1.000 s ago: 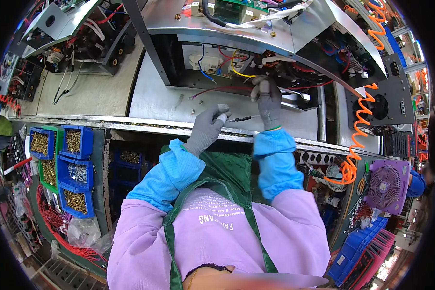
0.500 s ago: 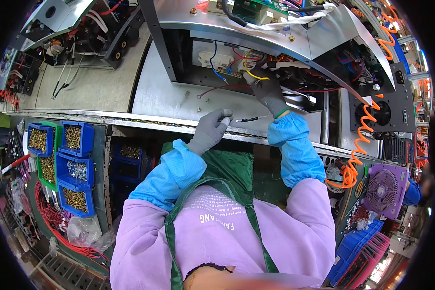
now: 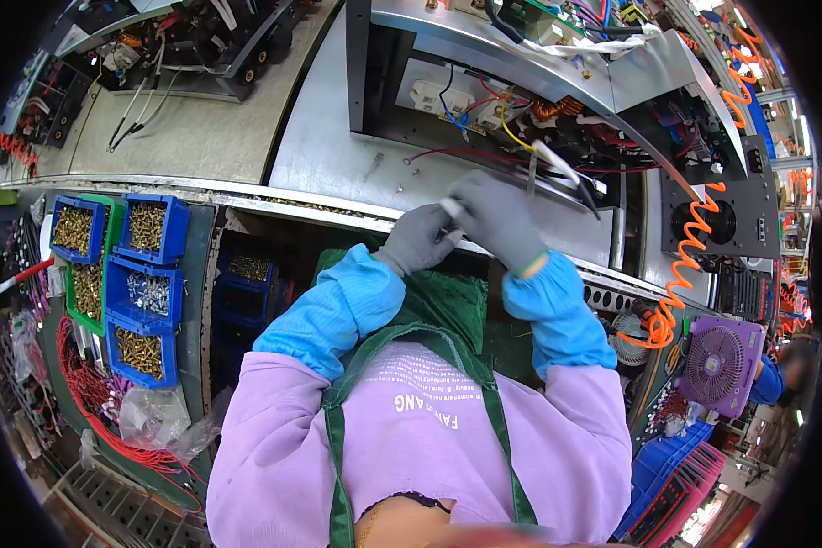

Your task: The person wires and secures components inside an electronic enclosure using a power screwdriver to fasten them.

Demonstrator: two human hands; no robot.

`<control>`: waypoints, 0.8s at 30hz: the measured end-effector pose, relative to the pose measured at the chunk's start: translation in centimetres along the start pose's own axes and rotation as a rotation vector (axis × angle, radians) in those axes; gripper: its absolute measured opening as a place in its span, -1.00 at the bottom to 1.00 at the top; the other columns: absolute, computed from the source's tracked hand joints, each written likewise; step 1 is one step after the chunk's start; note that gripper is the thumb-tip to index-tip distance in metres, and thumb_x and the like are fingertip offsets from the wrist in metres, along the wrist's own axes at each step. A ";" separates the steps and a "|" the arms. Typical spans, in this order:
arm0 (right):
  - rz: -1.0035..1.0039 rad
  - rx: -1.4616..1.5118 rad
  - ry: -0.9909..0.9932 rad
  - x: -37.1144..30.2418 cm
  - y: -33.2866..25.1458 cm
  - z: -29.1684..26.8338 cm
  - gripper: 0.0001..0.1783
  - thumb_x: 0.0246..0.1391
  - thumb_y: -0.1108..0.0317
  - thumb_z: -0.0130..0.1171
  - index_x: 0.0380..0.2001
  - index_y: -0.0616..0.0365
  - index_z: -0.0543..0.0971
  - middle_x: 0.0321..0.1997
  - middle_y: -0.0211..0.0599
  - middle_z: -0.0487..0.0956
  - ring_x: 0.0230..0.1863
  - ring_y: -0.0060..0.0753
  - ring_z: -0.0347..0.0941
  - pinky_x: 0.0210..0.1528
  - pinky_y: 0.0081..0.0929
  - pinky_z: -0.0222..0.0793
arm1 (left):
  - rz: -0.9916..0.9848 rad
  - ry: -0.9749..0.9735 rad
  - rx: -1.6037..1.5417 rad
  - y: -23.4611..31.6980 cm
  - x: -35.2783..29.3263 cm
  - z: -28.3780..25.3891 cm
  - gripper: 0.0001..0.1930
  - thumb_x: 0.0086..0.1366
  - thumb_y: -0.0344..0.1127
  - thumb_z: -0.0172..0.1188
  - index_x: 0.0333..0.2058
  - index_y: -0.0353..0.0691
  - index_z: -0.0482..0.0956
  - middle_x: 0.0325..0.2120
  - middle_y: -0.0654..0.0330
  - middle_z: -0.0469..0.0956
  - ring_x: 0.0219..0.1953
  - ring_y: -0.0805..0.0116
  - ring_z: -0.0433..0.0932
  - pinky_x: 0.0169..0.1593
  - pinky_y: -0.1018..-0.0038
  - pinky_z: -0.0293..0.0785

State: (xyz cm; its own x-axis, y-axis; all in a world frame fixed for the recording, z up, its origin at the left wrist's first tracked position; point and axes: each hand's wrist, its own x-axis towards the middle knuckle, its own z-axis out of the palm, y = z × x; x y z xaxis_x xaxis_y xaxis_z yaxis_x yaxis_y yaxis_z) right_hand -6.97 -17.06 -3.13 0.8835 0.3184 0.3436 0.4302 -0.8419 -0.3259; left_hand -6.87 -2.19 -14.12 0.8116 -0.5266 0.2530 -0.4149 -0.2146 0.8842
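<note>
My left hand [image 3: 417,241], in a grey glove, is at the bench's front edge with its fingers curled together; what they hold, if anything, is hidden. Right beside it my right hand [image 3: 497,217], also gloved, is blurred by motion, its fingertips close to the left hand's. Beyond them stands an open metal chassis [image 3: 539,73]. From it come a blue wire [image 3: 447,102], a yellow wire [image 3: 515,137] and a dark red wire [image 3: 452,151] ending in a ring terminal. A white cable [image 3: 557,163] hangs out over the metal bench top [image 3: 338,160], near my right hand.
Blue bins [image 3: 142,303] of screws stand at the left, beside a bundle of red wires [image 3: 87,397]. A second chassis [image 3: 192,64] sits at the back left. An orange coiled hose [image 3: 690,265] hangs at the right, near a purple fan [image 3: 721,365].
My right hand has drawn back from the wires in the chassis to my left hand. The yellow wire is free of it, and the white cable now hangs outside. The whole view has shifted slightly.
</note>
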 end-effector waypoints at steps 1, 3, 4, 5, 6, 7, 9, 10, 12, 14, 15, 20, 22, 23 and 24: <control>0.065 -0.091 -0.204 0.8 -0.2 1.4 -0.77 -0.01 0.30 0.08 -0.25 0.09 0.55 -0.34 -0.17 0.51 -0.32 -0.09 0.48 -0.28 -0.22 0.40 | 0.072 0.000 0.066 0.1 0.0 0.0 -0.79 0.09 -0.31 0.18 -0.29 -0.24 0.51 -0.41 0.02 0.51 -0.32 0.00 0.50 -0.23 0.23 0.44; 0.132 -0.184 -0.399 2.2 1.5 5.3 -0.77 -0.01 0.36 0.06 -0.23 0.09 0.54 -0.27 -0.16 0.52 -0.27 -0.06 0.48 -0.26 -0.20 0.41 | 0.043 -0.030 0.006 0.4 0.3 -0.3 -0.80 0.07 -0.29 0.18 -0.33 -0.25 0.49 -0.41 0.00 0.51 -0.32 -0.03 0.49 -0.23 0.19 0.42; 0.002 -0.044 -0.246 2.4 3.4 7.9 -0.77 -0.01 0.37 0.05 -0.24 0.09 0.53 -0.25 -0.12 0.52 -0.26 -0.03 0.48 -0.23 -0.17 0.40 | 0.038 -0.033 0.030 -0.1 0.4 0.0 -0.77 0.08 -0.29 0.19 -0.29 -0.26 0.49 -0.38 -0.03 0.51 -0.29 -0.04 0.50 -0.21 0.22 0.44; -0.137 0.098 -0.095 2.7 4.3 9.5 -0.77 -0.02 0.38 0.04 -0.24 0.08 0.53 -0.24 -0.09 0.51 -0.24 0.00 0.47 -0.20 -0.14 0.40 | 0.026 -0.029 0.057 -0.6 0.2 0.1 -0.74 0.09 -0.28 0.20 -0.25 -0.27 0.49 -0.34 -0.05 0.52 -0.27 -0.05 0.52 -0.19 0.25 0.46; -0.140 0.097 -0.091 3.3 4.3 9.9 -0.77 -0.02 0.38 0.04 -0.24 0.08 0.53 -0.24 -0.09 0.51 -0.24 0.00 0.47 -0.20 -0.14 0.40 | 0.031 -0.028 0.060 -0.7 0.2 0.2 -0.74 0.09 -0.28 0.20 -0.25 -0.27 0.49 -0.34 -0.05 0.52 -0.27 -0.05 0.52 -0.19 0.25 0.46; -0.082 0.037 -0.211 3.7 4.4 10.1 -0.77 -0.01 0.39 0.02 -0.24 0.08 0.53 -0.23 -0.06 0.52 -0.23 0.02 0.47 -0.18 -0.13 0.40 | 0.032 -0.021 0.066 -0.7 0.2 0.3 -0.74 0.10 -0.28 0.19 -0.25 -0.27 0.49 -0.34 -0.05 0.52 -0.28 -0.05 0.52 -0.19 0.25 0.46; -0.020 -0.025 -0.326 4.0 4.1 9.7 -0.77 0.00 0.40 0.01 -0.24 0.08 0.53 -0.22 -0.04 0.52 -0.22 0.04 0.47 -0.16 -0.12 0.39 | 0.039 -0.018 0.072 -0.7 0.2 0.3 -0.74 0.10 -0.27 0.19 -0.26 -0.28 0.49 -0.34 -0.06 0.52 -0.29 -0.05 0.52 -0.19 0.25 0.46; 0.066 0.010 -0.378 3.9 3.6 9.1 -0.78 0.01 0.37 0.01 -0.24 0.09 0.52 -0.23 -0.04 0.52 -0.22 0.05 0.47 -0.15 -0.13 0.39 | 0.057 -0.023 0.107 -0.6 0.1 0.1 -0.74 0.10 -0.27 0.18 -0.26 -0.29 0.50 -0.35 -0.05 0.52 -0.30 -0.04 0.52 -0.20 0.26 0.45; 0.165 0.043 -0.423 3.3 2.4 7.0 -0.78 0.03 0.35 0.01 -0.24 0.10 0.52 -0.25 -0.04 0.53 -0.23 0.06 0.47 -0.15 -0.13 0.39 | 0.082 -0.038 0.137 -0.4 0.0 0.0 -0.74 0.11 -0.27 0.18 -0.26 -0.30 0.50 -0.35 -0.05 0.53 -0.31 -0.03 0.52 -0.21 0.27 0.45; 0.255 -0.051 -0.328 2.5 0.8 4.4 -0.79 -0.10 0.43 0.10 -0.31 0.15 0.51 -0.31 -0.07 0.52 -0.30 -0.04 0.49 -0.22 -0.20 0.42 | -0.020 -0.042 0.043 -0.3 -0.1 -0.3 -0.75 0.11 -0.23 0.17 -0.30 -0.27 0.51 -0.36 -0.01 0.51 -0.31 0.02 0.51 -0.20 0.24 0.43; 0.263 -0.057 -0.324 1.5 0.9 3.4 -0.79 -0.10 0.43 0.10 -0.31 0.15 0.51 -0.31 -0.07 0.52 -0.30 -0.04 0.49 -0.22 -0.20 0.42 | -0.012 -0.048 0.039 0.4 0.2 -0.6 -0.75 0.11 -0.23 0.17 -0.30 -0.27 0.51 -0.36 -0.01 0.51 -0.31 0.02 0.51 -0.20 0.24 0.43; 0.270 0.382 0.247 -1.1 2.3 -2.6 -0.84 -0.13 0.48 0.19 -0.38 0.16 0.51 -0.49 -0.35 0.50 -0.50 -0.55 0.48 -0.44 -0.60 0.40 | -0.423 0.137 -0.596 2.8 3.3 -0.8 -0.74 0.24 -0.33 0.08 -0.12 -0.28 0.48 -0.32 0.16 0.54 -0.32 0.37 0.53 -0.23 0.43 0.51; 0.248 0.384 0.325 0.0 3.7 -4.8 -0.87 -0.13 0.49 0.19 -0.41 0.18 0.52 -0.50 -0.36 0.52 -0.52 -0.62 0.46 -0.44 -0.64 0.39 | -0.553 0.282 -0.846 4.3 5.8 -0.8 -0.73 0.26 -0.35 0.05 -0.08 -0.28 0.46 -0.29 0.17 0.53 -0.28 0.36 0.53 -0.20 0.41 0.53; 0.266 0.447 0.345 0.5 4.0 -5.5 -0.87 -0.13 0.49 0.19 -0.41 0.18 0.53 -0.51 -0.35 0.52 -0.52 -0.61 0.46 -0.43 -0.64 0.39 | -0.551 0.344 -0.981 4.7 7.3 -0.8 -0.72 0.26 -0.36 0.05 -0.06 -0.27 0.44 -0.27 0.15 0.52 -0.25 0.34 0.52 -0.17 0.39 0.54; 0.263 0.447 0.349 1.1 4.1 -6.0 -0.87 -0.13 0.49 0.19 -0.41 0.18 0.53 -0.51 -0.35 0.52 -0.52 -0.61 0.46 -0.43 -0.64 0.39 | -0.543 0.411 -1.116 4.9 8.6 -0.9 -0.72 0.26 -0.37 0.05 -0.05 -0.26 0.42 -0.24 0.13 0.51 -0.22 0.32 0.51 -0.13 0.36 0.55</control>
State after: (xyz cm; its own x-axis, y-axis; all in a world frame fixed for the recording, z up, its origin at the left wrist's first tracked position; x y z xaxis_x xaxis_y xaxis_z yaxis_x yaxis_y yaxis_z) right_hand -5.34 -22.75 1.18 0.8905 -0.0994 0.4441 0.3087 -0.5849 -0.7500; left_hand -1.54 -7.05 -7.25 0.9147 -0.2578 -0.3113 0.4042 0.5793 0.7079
